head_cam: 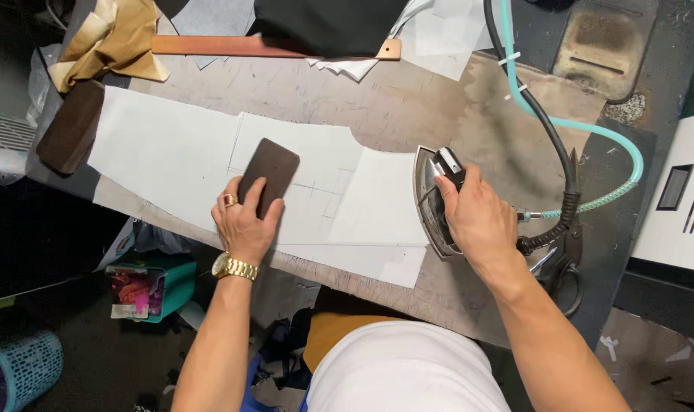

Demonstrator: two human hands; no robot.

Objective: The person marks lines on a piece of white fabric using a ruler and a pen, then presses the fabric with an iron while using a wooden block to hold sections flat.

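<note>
So the person is standing over a worn ironing table (408, 99) with both hands busy. The right hand (477, 217) is wrapping around the handle of a steam iron (431, 202), fingers closed tight on it, and the iron is sitting flat with its sole at the right edge of the white fabric pieces (171, 152). Those pieces are lying spread across the middle of the table, overlapping each other, with faint pencil-like lines on them.

The left hand (244, 221) is pressing down on a dark brown wooden block (267, 175), fingers curled over its near end and clamping it against the fabric. That hand is wearing a gold ring, and a gold watch (235, 267) is sitting on the wrist.

A black cord and a teal hose (584, 126) are running off the iron toward the back right, past a scorched iron rest (603, 46). Black scissors (564, 267) are lying just beside the right wrist.

Another brown block (71, 126) is resting at the far left edge of the table, well apart from the hands, with a long wooden ruler (271, 47) and some tan cloth (106, 42) along the back. Down on the floor at left, a teal bin (152, 290) is sitting near a blue basket (26, 366).
</note>
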